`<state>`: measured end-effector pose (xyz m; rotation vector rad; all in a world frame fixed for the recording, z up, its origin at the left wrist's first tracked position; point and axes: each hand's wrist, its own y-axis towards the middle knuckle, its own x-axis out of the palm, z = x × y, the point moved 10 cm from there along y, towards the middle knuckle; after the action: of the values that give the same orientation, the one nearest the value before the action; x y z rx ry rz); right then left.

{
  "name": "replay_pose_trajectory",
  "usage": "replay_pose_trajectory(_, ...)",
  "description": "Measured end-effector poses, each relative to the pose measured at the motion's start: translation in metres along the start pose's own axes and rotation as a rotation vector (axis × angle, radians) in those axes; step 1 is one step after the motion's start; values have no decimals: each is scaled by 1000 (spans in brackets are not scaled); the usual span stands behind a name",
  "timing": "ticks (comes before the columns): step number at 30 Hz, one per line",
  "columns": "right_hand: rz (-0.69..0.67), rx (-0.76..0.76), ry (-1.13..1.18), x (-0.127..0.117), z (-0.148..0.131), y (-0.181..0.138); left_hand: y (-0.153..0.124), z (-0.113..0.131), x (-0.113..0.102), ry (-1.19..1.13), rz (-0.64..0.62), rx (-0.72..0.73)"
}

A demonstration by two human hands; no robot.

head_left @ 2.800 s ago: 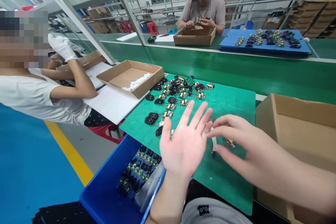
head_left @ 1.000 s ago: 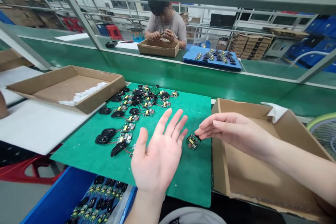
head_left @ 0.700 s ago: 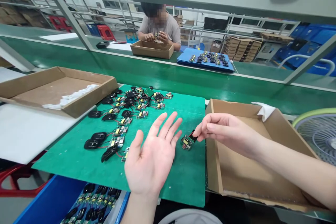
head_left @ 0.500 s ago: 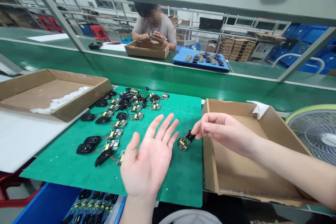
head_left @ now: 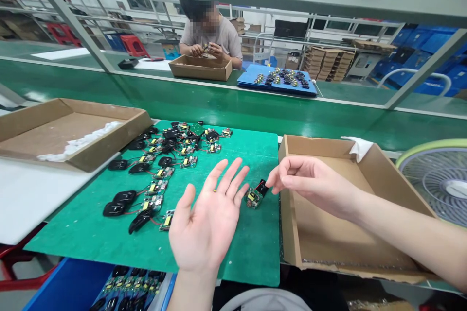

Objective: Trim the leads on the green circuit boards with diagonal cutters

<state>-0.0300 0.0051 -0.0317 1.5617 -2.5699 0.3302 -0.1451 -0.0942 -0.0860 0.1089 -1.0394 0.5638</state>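
My left hand [head_left: 207, 226] is palm up with fingers spread, above the green mat [head_left: 120, 240]. A tiny yellowish piece [head_left: 215, 191] shows against its fingers; its kind is too small to tell. My right hand [head_left: 306, 177] hovers by the left wall of the right cardboard box, fingers loosely curled and thumb slightly apart, with nothing visible between them. Just left of its fingertips, a small circuit board [head_left: 253, 197] with a black casing [head_left: 261, 187] and red wire lies on the mat. Several wired boards with black casings [head_left: 125, 197] lie further left.
The cardboard box [head_left: 290, 214] stands at right, beside a fan [head_left: 443, 180]. Another cardboard tray [head_left: 98, 153] holds white material at left. A blue bin [head_left: 69, 284] with boards sits below the mat. Across the partition, a person [head_left: 229, 39] works near a blue tray [head_left: 251, 77].
The tiny yellowish piece now shows at my left fingers, where none was visible before. My right thumb has parted slightly from the fingers. The view has shifted a little.
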Motion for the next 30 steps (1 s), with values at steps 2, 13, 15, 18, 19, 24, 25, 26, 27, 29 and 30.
replay_pose_trajectory(2,-7,8,11,0,2,0,1,-1,1,8,-1,0)
replay_pose_trajectory(13,39,-115,-854,-46,-9,-36,-34,-19,27,849,-456,289)
replay_pose_trajectory(15,-11,-82,-1243,-59,12,-51,-57,-46,38,1224,-776,401)
replay_pose_trajectory(18,-143,85,-1543,-78,59,-70,-76,-73,41,1612,-1025,640)
replay_pose_trajectory(19,-177,124,-1592,-82,72,-74,-78,-76,42,1678,-1033,713)
replay_pose_trajectory(24,-148,167,-1686,-96,88,-75,-77,-79,46,1741,-1025,830)
replay_pose_trajectory(25,-138,169,-1683,-98,87,-74,-76,-79,45,1738,-1028,820)
replay_pose_trajectory(26,-134,165,-1669,-99,85,-75,-76,-79,44,1735,-1029,809)
replay_pose_trajectory(27,-138,154,-1644,-98,82,-75,-76,-78,43,1731,-1027,803)
replay_pose_trajectory(29,-148,117,-1577,-93,77,-76,-76,-79,40,1724,-1020,801)
replay_pose_trajectory(30,-147,101,-1554,-91,74,-77,-76,-79,39,1720,-1014,803)
